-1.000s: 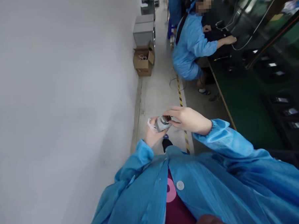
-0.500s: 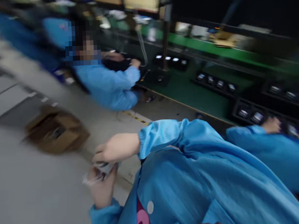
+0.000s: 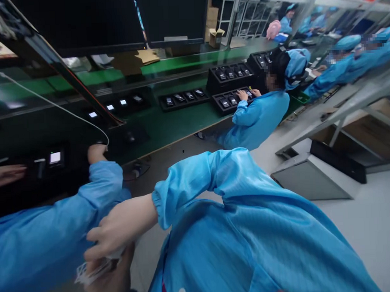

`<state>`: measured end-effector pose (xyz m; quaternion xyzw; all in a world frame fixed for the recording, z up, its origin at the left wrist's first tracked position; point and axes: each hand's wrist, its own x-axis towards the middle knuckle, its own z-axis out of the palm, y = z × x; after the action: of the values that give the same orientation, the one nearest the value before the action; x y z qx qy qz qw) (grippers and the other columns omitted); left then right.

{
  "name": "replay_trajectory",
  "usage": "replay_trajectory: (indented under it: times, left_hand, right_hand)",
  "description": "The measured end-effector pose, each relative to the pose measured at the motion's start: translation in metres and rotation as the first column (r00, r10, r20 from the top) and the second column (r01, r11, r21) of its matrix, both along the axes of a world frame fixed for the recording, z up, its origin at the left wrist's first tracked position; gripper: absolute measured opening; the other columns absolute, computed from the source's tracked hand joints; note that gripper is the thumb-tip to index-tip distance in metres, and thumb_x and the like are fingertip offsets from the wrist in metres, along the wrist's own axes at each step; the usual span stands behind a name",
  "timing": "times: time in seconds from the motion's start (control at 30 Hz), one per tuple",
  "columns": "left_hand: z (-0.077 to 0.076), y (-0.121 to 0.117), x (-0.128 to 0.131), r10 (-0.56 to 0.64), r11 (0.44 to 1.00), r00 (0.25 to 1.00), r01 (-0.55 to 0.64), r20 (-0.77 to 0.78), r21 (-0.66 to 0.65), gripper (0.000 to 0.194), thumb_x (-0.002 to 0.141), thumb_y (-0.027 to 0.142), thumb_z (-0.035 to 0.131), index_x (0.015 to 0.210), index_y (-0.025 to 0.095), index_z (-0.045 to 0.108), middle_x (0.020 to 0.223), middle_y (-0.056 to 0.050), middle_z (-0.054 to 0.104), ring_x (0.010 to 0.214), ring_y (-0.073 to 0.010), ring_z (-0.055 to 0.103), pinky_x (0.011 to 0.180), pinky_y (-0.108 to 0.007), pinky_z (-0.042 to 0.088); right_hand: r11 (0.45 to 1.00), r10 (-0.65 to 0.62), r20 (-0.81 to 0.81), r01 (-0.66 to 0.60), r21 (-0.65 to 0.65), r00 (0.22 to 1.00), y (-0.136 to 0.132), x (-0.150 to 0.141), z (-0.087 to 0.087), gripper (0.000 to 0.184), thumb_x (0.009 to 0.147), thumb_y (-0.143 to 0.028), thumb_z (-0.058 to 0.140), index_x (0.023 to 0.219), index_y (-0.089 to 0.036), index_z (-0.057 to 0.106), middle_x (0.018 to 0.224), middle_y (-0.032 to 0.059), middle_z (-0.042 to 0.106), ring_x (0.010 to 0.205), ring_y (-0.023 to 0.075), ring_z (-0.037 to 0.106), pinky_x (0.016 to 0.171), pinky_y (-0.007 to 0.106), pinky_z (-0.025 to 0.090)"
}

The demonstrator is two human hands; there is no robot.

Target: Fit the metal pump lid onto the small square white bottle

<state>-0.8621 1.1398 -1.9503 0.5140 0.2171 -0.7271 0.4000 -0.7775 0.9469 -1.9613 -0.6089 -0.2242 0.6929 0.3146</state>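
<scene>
While your right hand (image 3: pixel 116 229) closes over a small clear-wrapped item (image 3: pixel 93 269), your left hand (image 3: pixel 110 281) grips it from below, low beside a co-worker's blue sleeve (image 3: pixel 40 239); no writing is readable on it.

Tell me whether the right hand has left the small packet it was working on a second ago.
No. The right hand stays on the packet above the left hand; only the camera swung from the wall toward the green bench.
</scene>
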Motion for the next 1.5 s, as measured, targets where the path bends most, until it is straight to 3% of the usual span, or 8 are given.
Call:
replay_trajectory:
  times: [0.1, 0.3, 0.63, 0.8, 1.07, 1.2, 1.33, 1.5]
  left_hand:
    - [-0.002, -0.001, 0.009, -0.006, 0.980, 0.991, 0.033, -0.134, 0.195, 0.018, 0.052, 0.040, 0.070, 0.068, 0.047, 0.065, 0.064, 0.026, 0.068, 0.075, -0.0281, 0.074, 0.054, -0.041, 0.054]
    - [-0.013, 0.038, -0.002, 0.066, 0.995, 0.980, -0.050, -0.190, 0.087, 0.034, 0.058, 0.046, 0.073, 0.089, 0.059, 0.066, 0.091, 0.029, 0.071, 0.107, -0.0327, 0.069, 0.080, -0.054, 0.059]
    - [-0.007, 0.024, 0.016, 0.447, 0.895, 0.886, -0.441, -0.126, 0.072, 0.059, 0.056, 0.043, 0.087, 0.104, 0.021, 0.063, 0.099, -0.004, 0.072, 0.091, -0.0211, 0.069, 0.080, -0.034, 0.058]
    - [-0.010, 0.023, 0.025, 0.605, 0.796, 0.786, -0.602, -0.126, 0.069, 0.062, 0.065, 0.043, 0.087, 0.116, 0.023, 0.058, 0.105, -0.006, 0.070, 0.094, -0.0202, 0.069, 0.079, -0.031, 0.057]
    - [-0.010, 0.039, 0.033, 0.701, 0.713, 0.686, -0.678, -0.195, 0.175, 0.071, 0.052, 0.071, 0.083, 0.101, 0.023, 0.065, 0.089, -0.006, 0.070, 0.085, -0.0240, 0.069, 0.073, -0.036, 0.057]
    - [-0.003, 0.044, 0.020, 0.809, 0.585, 0.555, -0.732, -0.192, 0.350, 0.066, 0.049, 0.076, 0.080, 0.082, 0.022, 0.063, 0.076, -0.004, 0.065, 0.080, -0.0251, 0.068, 0.069, -0.037, 0.056]
    - [0.000, 0.045, 0.028, 0.907, 0.420, 0.370, -0.764, -0.202, 0.489, 0.074, 0.058, 0.079, 0.070, 0.102, 0.021, 0.065, 0.093, -0.007, 0.068, 0.091, -0.0255, 0.067, 0.073, -0.037, 0.056]
    - [-0.012, 0.048, 0.040, 0.947, 0.246, 0.086, -0.814, -0.309, 0.526, 0.081, 0.054, 0.086, 0.062, 0.102, 0.020, 0.065, 0.075, -0.005, 0.055, 0.056, -0.0118, 0.047, 0.039, -0.022, 0.035]
  right_hand:
    - [1.000, -0.020, -0.038, 0.021, 0.016, 0.999, 0.007, -0.001, -0.006, 0.059, 0.090, -0.001, 0.026, 0.135, -0.022, 0.058, 0.123, 0.0069, 0.066, 0.098, 0.0130, 0.070, 0.073, 0.023, 0.051]
    - [0.986, -0.162, -0.190, 0.151, -0.072, 0.968, 0.022, 0.005, -0.014, 0.049, 0.094, -0.006, 0.030, 0.135, -0.016, 0.055, 0.120, 0.0075, 0.065, 0.096, 0.0143, 0.067, 0.073, 0.023, 0.047]
    - [0.804, -0.569, -0.233, 0.473, -0.361, 0.789, 0.000, 0.035, -0.014, 0.028, 0.097, -0.033, 0.049, 0.118, -0.022, 0.064, 0.110, -0.0012, 0.072, 0.094, 0.0109, 0.067, 0.084, 0.024, 0.050]
    - [0.627, -0.769, -0.252, 0.616, -0.476, 0.588, -0.003, 0.040, -0.033, 0.022, 0.093, -0.034, 0.058, 0.102, -0.018, 0.070, 0.088, 0.0006, 0.073, 0.077, 0.0117, 0.068, 0.070, 0.025, 0.056]
    - [0.584, -0.808, -0.347, 0.572, -0.577, 0.476, 0.029, 0.056, -0.058, 0.034, 0.092, -0.041, 0.054, 0.085, -0.009, 0.064, 0.063, -0.0079, 0.059, 0.059, 0.0011, 0.059, 0.057, 0.014, 0.044]
    - [0.559, -0.829, -0.429, 0.562, -0.610, 0.359, 0.040, 0.056, -0.062, 0.048, 0.096, -0.053, 0.042, 0.090, -0.011, 0.065, 0.072, -0.0066, 0.063, 0.065, 0.0011, 0.063, 0.062, 0.015, 0.044]
    - [0.388, -0.918, -0.357, 0.576, -0.720, 0.173, 0.038, 0.046, -0.060, 0.044, 0.098, -0.054, 0.048, 0.094, -0.014, 0.066, 0.080, 0.0023, 0.069, 0.060, 0.0059, 0.061, 0.056, 0.018, 0.049]
    - [0.289, -0.957, -0.258, 0.527, -0.799, 0.134, 0.024, 0.028, -0.053, 0.038, 0.098, -0.047, 0.050, 0.090, -0.015, 0.068, 0.079, 0.0064, 0.068, 0.059, 0.0103, 0.060, 0.055, 0.024, 0.047]
